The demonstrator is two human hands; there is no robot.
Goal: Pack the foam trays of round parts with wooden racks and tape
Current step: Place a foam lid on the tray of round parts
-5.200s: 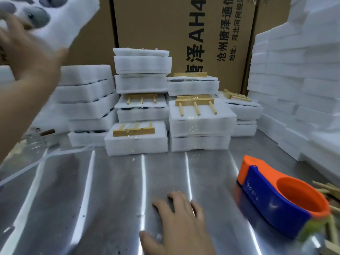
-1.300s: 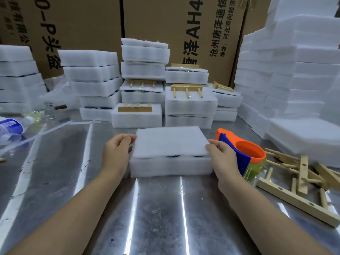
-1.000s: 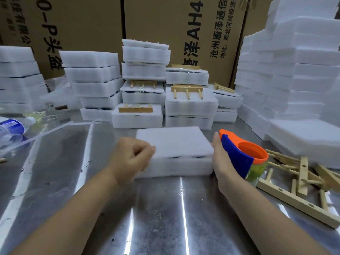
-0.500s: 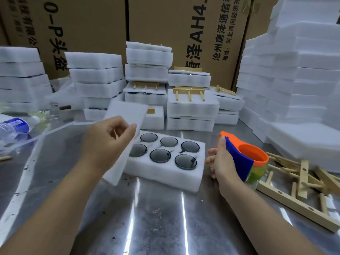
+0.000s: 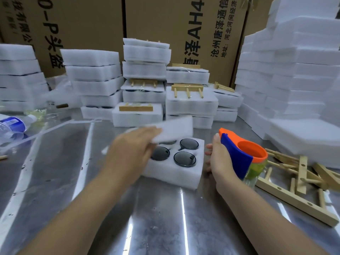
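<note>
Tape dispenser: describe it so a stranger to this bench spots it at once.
Find the tall wall of foam slabs on the right of the table. In front of it, between the open tray of dark round parts and the loose wooden racks, stands the tape dispenser, close by the right hand. It alone is bright orange and blue amid white foam and pale wood.

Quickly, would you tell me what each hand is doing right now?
Left hand: grips the foam sheet.
Right hand: open, holding nothing.
</note>
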